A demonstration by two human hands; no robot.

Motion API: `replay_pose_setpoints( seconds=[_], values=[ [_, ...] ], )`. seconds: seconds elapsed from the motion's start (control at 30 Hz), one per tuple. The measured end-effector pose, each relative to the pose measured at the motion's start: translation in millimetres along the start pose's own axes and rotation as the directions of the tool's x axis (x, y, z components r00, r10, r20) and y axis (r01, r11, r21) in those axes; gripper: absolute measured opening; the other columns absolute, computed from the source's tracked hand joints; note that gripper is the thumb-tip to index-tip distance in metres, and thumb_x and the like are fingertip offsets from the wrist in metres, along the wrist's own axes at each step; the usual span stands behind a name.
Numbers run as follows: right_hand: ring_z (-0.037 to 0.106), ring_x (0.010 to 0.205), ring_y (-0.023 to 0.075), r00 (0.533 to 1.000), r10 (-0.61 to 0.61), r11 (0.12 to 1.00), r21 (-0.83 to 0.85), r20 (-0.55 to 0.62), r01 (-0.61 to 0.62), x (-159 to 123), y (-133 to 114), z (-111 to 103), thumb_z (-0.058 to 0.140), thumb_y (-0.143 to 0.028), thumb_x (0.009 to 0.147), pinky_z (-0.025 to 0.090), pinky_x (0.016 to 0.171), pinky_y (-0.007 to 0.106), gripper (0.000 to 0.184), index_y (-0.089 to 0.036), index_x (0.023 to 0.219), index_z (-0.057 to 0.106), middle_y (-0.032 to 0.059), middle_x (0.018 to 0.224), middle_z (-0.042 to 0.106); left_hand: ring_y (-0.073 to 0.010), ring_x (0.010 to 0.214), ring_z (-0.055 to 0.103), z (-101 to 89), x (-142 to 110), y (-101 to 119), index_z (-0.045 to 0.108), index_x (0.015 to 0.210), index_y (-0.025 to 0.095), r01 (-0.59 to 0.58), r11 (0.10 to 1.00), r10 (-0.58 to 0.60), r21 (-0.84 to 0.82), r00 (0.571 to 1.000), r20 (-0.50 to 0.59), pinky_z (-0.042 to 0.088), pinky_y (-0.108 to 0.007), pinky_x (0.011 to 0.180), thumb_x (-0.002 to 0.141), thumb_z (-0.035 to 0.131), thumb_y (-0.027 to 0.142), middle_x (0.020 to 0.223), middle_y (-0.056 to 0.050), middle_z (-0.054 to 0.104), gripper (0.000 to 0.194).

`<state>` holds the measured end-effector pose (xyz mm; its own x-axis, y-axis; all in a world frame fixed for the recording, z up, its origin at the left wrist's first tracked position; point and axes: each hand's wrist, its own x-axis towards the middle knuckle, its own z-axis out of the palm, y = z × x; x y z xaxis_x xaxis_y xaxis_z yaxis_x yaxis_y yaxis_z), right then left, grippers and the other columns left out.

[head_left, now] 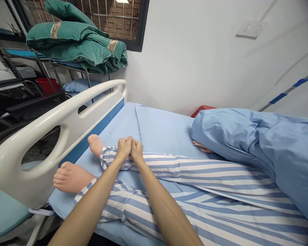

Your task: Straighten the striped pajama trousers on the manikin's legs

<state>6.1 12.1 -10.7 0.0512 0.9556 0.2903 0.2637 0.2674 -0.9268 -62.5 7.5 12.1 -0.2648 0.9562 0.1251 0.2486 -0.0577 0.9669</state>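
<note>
Well, a big doll [72,177] lies on a bed [164,130], and the bed is the spot to look from. The doll wears blue and white striped pants [195,171]. The left hand [124,148] and the right hand [136,151] are pressed close together, with the fingers bent and touching. They sit on the pants, just above the cuff of one leg, near the end of the bed. You cannot tell if they pinch the cloth.

Two bare feet poke out of the pants at that end of the bed. One foot [94,144] is just past the hands. A white rail [48,119] runs along the bed's side, close to the feet. Up the bed, a blue blanket [256,153] covers the top of the doll, and a small doll hand [201,147] peeks out from under it.

Past the rail, beside the bed, a green quilt [77,44] sits on a metal rack [51,65]. Under the rack are a blue pillow [79,87] and a red bucket [46,85].
</note>
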Motion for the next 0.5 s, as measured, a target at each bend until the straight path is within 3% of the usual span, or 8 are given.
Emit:
replay_pose_setpoints(
  seconds=[0.07, 0.23, 0.33, 0.5],
  values=[
    [0.036, 0.051, 0.0109, 1.000, 0.020, 0.999, 0.047, -0.019, -0.019, 1.0, 1.4, -1.0, 0.031, -0.045, 0.084, 0.028, 0.048, 0.022, 0.041, -0.019, 0.053, 0.041, -0.0030, 0.049, 0.041, -0.0077, 0.047, 0.032, 3.8, -4.6, -2.3, 0.036, 0.047, 0.017, 0.003, 1.000, -0.003, -0.008, 1.000, -0.005, 0.025, -0.021, 0.046, 0.076, 0.037, 0.040, 0.044, 0.004, 0.034, 0.037],
    [0.035, 0.051, 0.0105, 0.997, 0.060, 0.997, 0.058, -0.058, -0.057, 4.0, 3.4, -0.8, 0.033, -0.043, 0.083, 0.027, 0.048, 0.022, 0.039, -0.019, 0.052, 0.037, -0.0037, 0.048, 0.039, -0.0097, 0.051, 0.039, 8.3, -14.3, -14.8, 0.046, 0.049, 0.016, -0.108, 0.971, 0.120, 0.215, 0.992, -0.046, 0.026, -0.022, 0.050, 0.081, 0.029, 0.041, 0.049, -0.001, 0.047, 0.044],
    [0.036, 0.050, 0.0111, 0.998, 0.048, 0.996, -0.071, -0.035, -0.050, 5.4, -5.9, -8.6, 0.032, -0.041, 0.084, 0.026, 0.049, 0.023, 0.040, -0.019, 0.050, 0.039, -0.0026, 0.047, 0.041, -0.0108, 0.053, 0.042, 8.2, -14.9, -14.0, 0.050, 0.050, 0.016, -0.114, 0.945, 0.133, 0.307, 0.990, -0.040, 0.025, -0.023, 0.051, 0.083, 0.027, 0.040, 0.051, -0.003, 0.052, 0.047],
    [0.037, 0.050, 0.0114, 0.990, -0.126, 0.937, -0.320, 0.063, 0.140, -0.6, -18.7, -39.0, 0.033, -0.040, 0.085, 0.023, 0.052, 0.025, 0.040, -0.019, 0.053, 0.045, -0.0013, 0.050, 0.046, -0.0104, 0.052, 0.041, 12.6, -16.6, -9.4, 0.054, 0.053, 0.016, -0.066, 0.880, 0.086, 0.471, 0.996, -0.022, 0.022, -0.024, 0.052, 0.083, 0.028, 0.040, 0.055, -0.005, 0.057, 0.047]
  ],
)
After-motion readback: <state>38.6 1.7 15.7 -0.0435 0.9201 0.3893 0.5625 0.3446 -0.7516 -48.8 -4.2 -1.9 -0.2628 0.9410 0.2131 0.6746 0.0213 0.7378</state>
